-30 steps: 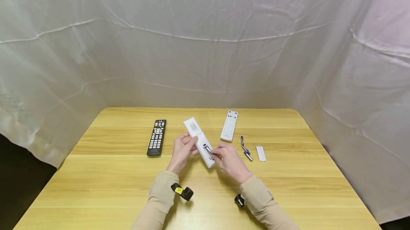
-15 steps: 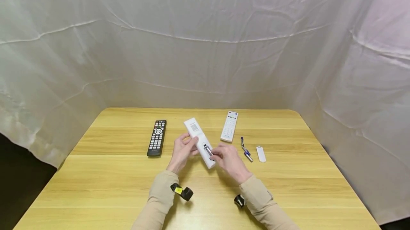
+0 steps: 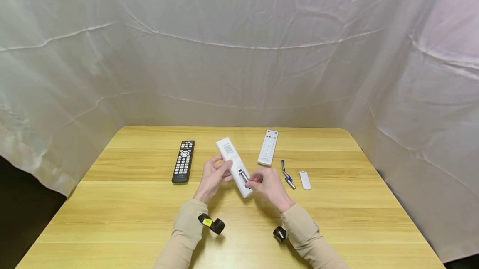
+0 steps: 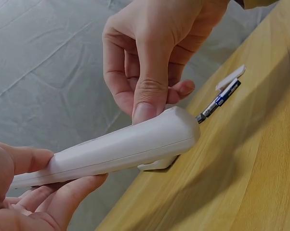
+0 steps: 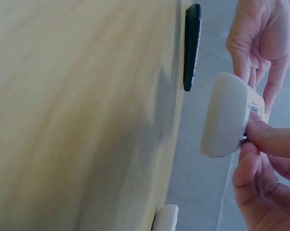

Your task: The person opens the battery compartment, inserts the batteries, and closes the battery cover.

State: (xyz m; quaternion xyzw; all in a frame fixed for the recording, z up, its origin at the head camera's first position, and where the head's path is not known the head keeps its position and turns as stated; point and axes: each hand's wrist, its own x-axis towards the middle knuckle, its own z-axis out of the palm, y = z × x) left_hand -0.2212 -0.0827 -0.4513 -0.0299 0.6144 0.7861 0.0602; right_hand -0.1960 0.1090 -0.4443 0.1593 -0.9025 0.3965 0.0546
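My left hand (image 3: 213,174) grips the white remote control (image 3: 235,164) between thumb and fingers, just below frame centre, back face up. The remote's long axis runs upper left to lower right. Its open battery compartment (image 3: 240,171) lies directly left of my right hand (image 3: 271,186), the nearer one; whether these fingertips pinch anything, I cannot tell. Rightward: loose batteries (image 3: 287,176), battery cover (image 3: 304,180).

I see a black remote (image 3: 183,161) and, well apart, a face-up white remote (image 3: 268,147) on the wooden counter (image 3: 112,219), with pale cloth (image 3: 224,73) behind.
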